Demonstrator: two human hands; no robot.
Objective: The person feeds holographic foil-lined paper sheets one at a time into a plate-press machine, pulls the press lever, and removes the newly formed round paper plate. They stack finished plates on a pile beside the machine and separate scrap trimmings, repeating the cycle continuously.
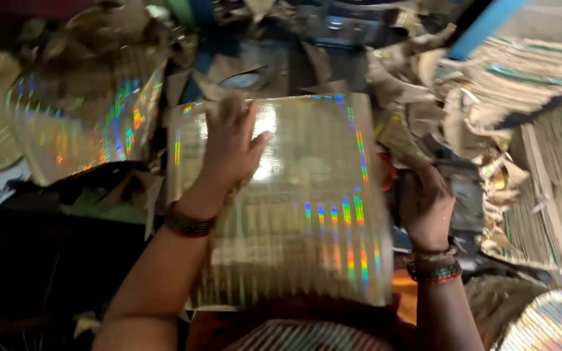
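Note:
A large shiny gold sheet (pixel 307 214) with rainbow glints lies in front of me, reaching from my lap to mid-frame. My left hand (pixel 229 146) rests flat on its upper left part, fingers spread, pressing on it. My right hand (pixel 426 201) grips the sheet's right edge, fingers curled around it. Both wrists wear beaded bracelets. The picture is blurred by motion.
Another shiny gold sheet (pixel 79 127) lies at the left. Tall stacks of cut sheets (pixel 548 195) stand at the right, with crumpled gold scraps (pixel 424 84) beside them. A blue bar (pixel 482 26) crosses the top right. Brown scraps litter the back.

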